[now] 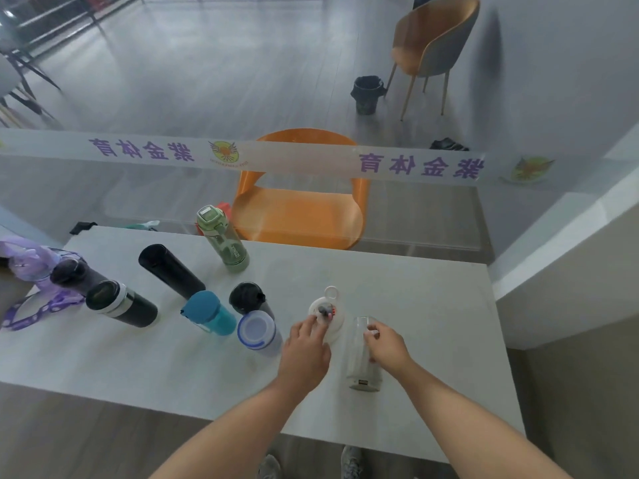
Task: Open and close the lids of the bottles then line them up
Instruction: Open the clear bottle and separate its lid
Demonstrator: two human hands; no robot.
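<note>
A clear bottle [359,357] with a white base stands open near the table's front, and my right hand [387,344] grips its rim. Its white lid [328,314] with a ring loop lies just left of it; my left hand [306,354] has fingertips on that lid. To the left stand a white-and-blue capped bottle [257,331], a small black-lidded bottle [247,299], a teal bottle [209,312], a tall black flask [169,269], a black tumbler [119,302] and a green bottle [223,238].
The white table [432,305] ends on the right near a wall ledge. A dark bottle [71,273] and a purple bottle with strap [26,261] sit at the far left. An orange chair [301,209] stands behind a glass partition.
</note>
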